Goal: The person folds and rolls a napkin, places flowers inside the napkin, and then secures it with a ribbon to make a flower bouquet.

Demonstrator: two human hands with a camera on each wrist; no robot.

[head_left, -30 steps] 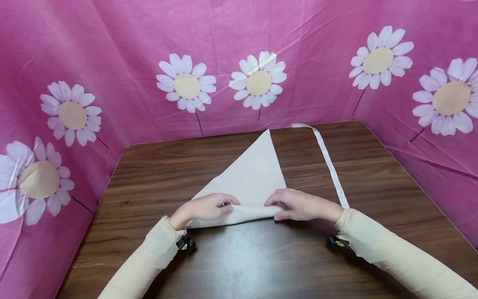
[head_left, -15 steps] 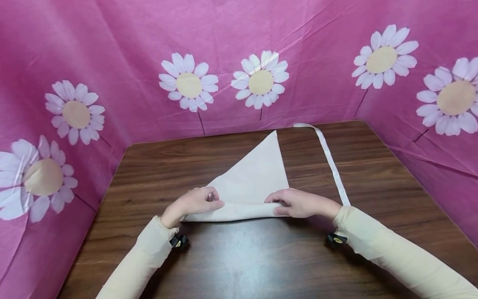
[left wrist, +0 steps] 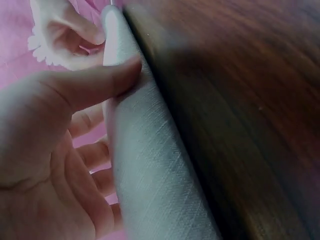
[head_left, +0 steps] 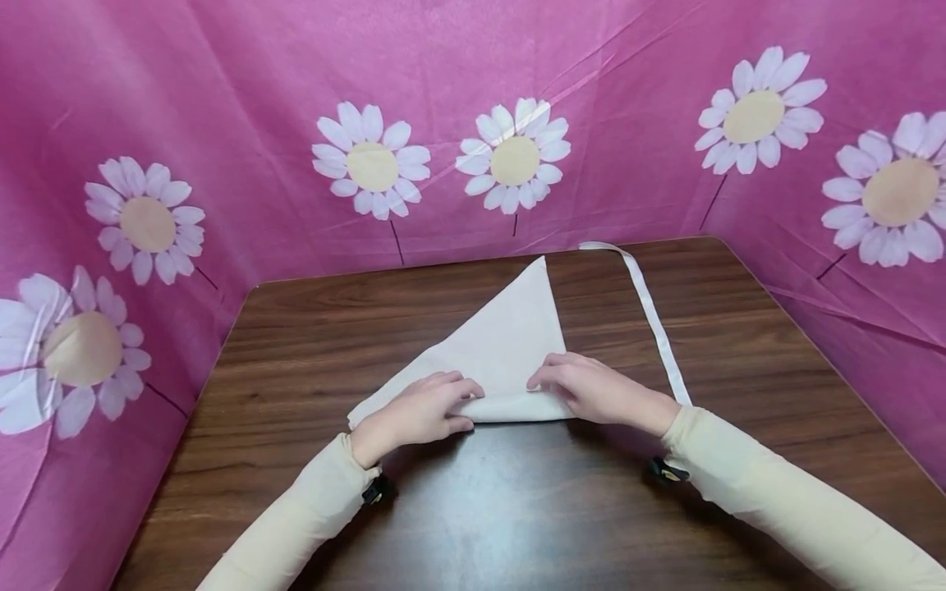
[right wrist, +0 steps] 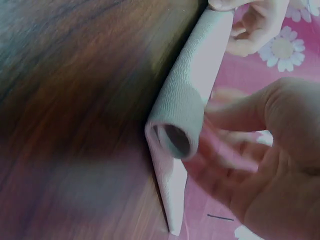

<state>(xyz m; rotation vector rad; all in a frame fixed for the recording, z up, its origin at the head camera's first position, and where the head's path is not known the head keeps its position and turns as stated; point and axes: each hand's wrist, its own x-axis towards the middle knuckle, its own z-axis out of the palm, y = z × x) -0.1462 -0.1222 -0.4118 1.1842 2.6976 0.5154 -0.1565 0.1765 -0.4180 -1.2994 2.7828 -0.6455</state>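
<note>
A cream cloth [head_left: 495, 345] lies on the table in a triangle, its point toward the far edge and its near side rolled into a tube. My left hand [head_left: 424, 406] grips the roll left of its middle, thumb [left wrist: 107, 80] on the near side and fingers beyond it. At the roll's right end, my right hand [head_left: 594, 386] holds it with curled fingers over the top. The hollow end of the roll [right wrist: 172, 140] shows in the right wrist view, with that hand's thumb [right wrist: 240, 112] right at its side.
A white ribbon-like strip [head_left: 650, 312] runs from the far table edge toward the right sleeve [head_left: 776, 484]. The dark wooden table [head_left: 502, 517] stands against a pink curtain [head_left: 259, 98] printed with daisies.
My left hand shifted left along the roll, then came back right with its thumb on the near side. The rolled edge has moved slightly farther from me. My right hand stays near the right end.
</note>
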